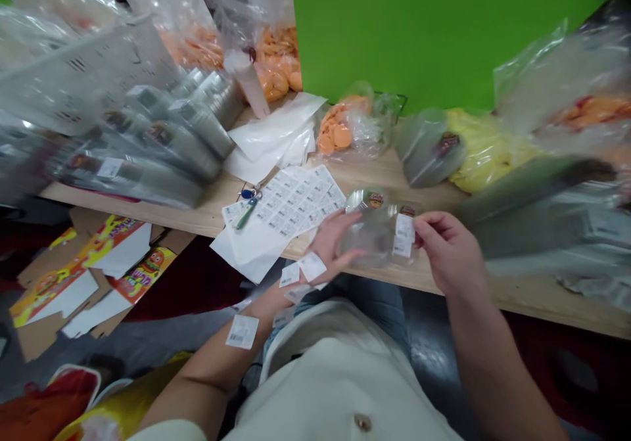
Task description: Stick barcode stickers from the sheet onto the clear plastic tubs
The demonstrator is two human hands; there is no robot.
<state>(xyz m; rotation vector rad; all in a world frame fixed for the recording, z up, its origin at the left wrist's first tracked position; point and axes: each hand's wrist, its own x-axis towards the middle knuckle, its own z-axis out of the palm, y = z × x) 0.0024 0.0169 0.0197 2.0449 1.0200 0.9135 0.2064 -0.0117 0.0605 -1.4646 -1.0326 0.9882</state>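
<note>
Left hand: the left hand (331,246) is grasping, its fingers spread and curved against the near left side of the clear plastic tub (367,240), not clenched.

Right hand: the right hand (447,253) is grasping too, thumb and fingers pinching the tub's right edge beside the white barcode stickers (403,235).

Tub: it is held between both hands just above the near edge of the wooden table (394,178), with a small burger-print label (374,200) on its far side.

Left wrist and forearm: loose barcode stickers (242,331) cling to the skin near the hand.

On the table, left of the hands: a sheet of barcode stickers (290,203) lies on white paper (241,252), with a key ring with a green tag (246,209) at its left corner.

Far left: clear plastic bags of stacked tubs (142,148) lie on the table, and bags of orange candies (276,66) stand behind them.

Far right: a bag of orange pieces (340,125) and a yellow bag (486,152) sit before a green wall (419,33); a blurred clear bag (537,221) lies nearer.

Floor, near left: flattened printed cardboard (98,277) lies below the table.

Person: a cream jacket (340,388) fills the near middle.
</note>
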